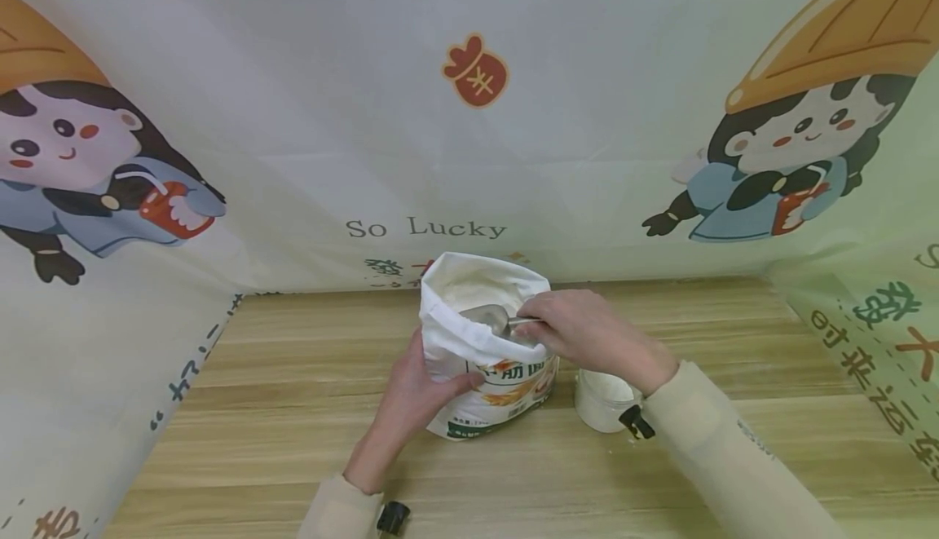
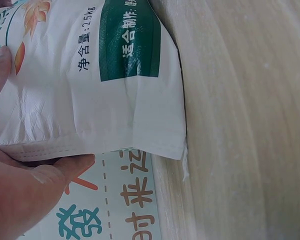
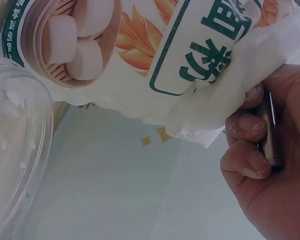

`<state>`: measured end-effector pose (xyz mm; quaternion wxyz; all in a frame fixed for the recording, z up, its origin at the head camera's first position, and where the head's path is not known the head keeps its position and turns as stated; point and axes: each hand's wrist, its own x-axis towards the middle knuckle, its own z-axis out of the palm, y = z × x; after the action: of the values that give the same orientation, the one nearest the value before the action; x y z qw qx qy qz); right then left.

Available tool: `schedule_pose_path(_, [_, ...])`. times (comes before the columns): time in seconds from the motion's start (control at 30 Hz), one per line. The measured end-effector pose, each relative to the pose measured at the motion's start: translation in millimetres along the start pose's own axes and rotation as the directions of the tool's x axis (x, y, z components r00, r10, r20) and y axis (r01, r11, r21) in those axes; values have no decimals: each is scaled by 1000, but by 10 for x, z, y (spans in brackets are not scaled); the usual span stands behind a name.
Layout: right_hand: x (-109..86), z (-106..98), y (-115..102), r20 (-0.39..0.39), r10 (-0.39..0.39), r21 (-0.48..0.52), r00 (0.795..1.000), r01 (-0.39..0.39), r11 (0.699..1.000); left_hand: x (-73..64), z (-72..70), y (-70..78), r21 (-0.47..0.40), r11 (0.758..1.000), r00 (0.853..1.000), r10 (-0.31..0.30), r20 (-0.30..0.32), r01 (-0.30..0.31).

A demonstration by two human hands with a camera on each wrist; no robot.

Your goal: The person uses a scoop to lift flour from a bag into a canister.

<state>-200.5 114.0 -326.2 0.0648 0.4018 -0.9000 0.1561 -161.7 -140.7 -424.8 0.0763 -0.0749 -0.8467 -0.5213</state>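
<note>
A white flour bag [image 1: 506,396], its top rolled outward, stands on the table with its mouth facing up. My left hand [image 1: 420,388] grips its left side, thumb across the printed front and the other fingers around the side and back. The left wrist view shows the bag's lower part and stitched seam [image 2: 45,150]. Over the bag's mouth, my right hand [image 1: 587,335] holds a metal scoop [image 1: 490,316] by its handle [image 3: 271,135], the bowl inside the opening. White powder dusts the right fingers [image 3: 250,127]. Pale flour [image 1: 484,282] shows inside the bag.
A clear round jar [image 1: 600,408] with white powder in it stands on the wooden table [image 1: 293,408], right of the bag and partly under the right forearm. A printed cloth [image 1: 330,115] forms walls behind and at both sides.
</note>
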Motion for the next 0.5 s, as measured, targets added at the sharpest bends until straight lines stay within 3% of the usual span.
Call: schedule_pose_path(0.5, [-35, -10, 34, -22, 66, 57, 998, -64, 996, 3, 0, 4, 5, 1000, 1000, 10, 3, -10])
